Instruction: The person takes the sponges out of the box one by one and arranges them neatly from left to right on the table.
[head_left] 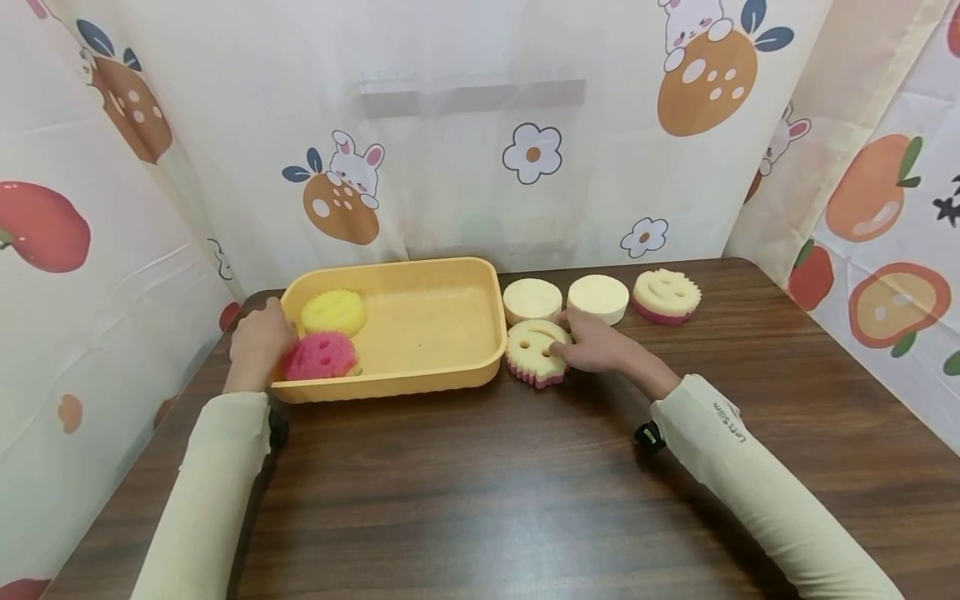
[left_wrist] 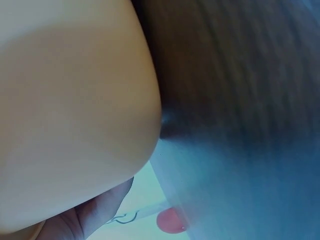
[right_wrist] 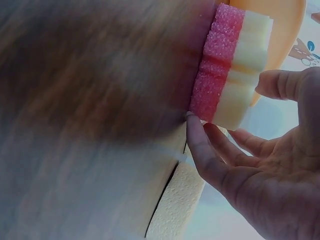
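My left hand (head_left: pixel 261 335) grips the left rim of a yellow plastic tray (head_left: pixel 420 385); in the left wrist view the tray wall (left_wrist: pixel 85 110) hides most of that hand. Inside the tray's left end lie a yellow round sponge (head_left: pixel 334 312) and a pink face-shaped sponge (head_left: pixel 322 356). Just right of the tray, my right hand (head_left: pixel 596 342) holds a smiley sponge (head_left: pixel 528 350), cream above and pink below. Its thumb (right_wrist: pixel 280 84) lies at the cream layer while the fingers bend against the sponge's side.
Two plain cream round sponges, a left one (head_left: pixel 532 300) and a right one (head_left: pixel 598 298), sit behind my right hand. Farther right is another smiley sponge (head_left: pixel 666 295). The brown wooden table (head_left: pixel 465 492) meets printed curtains (head_left: pixel 465 167) at the back and sides.
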